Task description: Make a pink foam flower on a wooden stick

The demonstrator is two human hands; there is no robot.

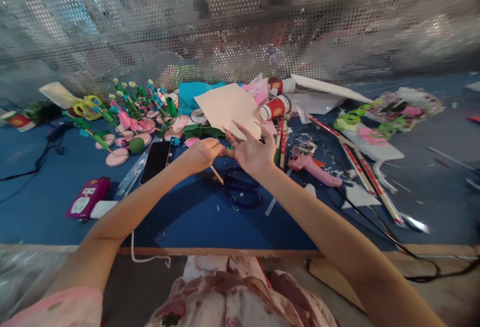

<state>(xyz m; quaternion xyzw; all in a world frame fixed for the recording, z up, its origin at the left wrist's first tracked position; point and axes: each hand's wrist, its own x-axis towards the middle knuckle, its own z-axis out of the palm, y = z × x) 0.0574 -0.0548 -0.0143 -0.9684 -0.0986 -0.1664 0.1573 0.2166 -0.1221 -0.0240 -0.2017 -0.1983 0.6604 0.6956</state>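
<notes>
Left hand (205, 154): grip pinched, contents hidden. Right hand (255, 156): fingers spread, nothing evident held. Pale strip (217, 175): just below left hand. Flowers (126, 121) at left appear assembled; sheet (229, 107) seems uncut.

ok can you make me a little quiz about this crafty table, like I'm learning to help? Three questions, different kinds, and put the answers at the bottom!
1. True or false: the pink tool lies nearer to the right hand than to the left hand.

2. Pick one: what colour is the chunky object with a white patch, which lies nearer the table edge than the black phone?
A. Green
B. Purple
C. Yellow

3. Fill the gap: the tabletop is coloured ____.

Key:
1. True
2. B
3. Blue
</notes>
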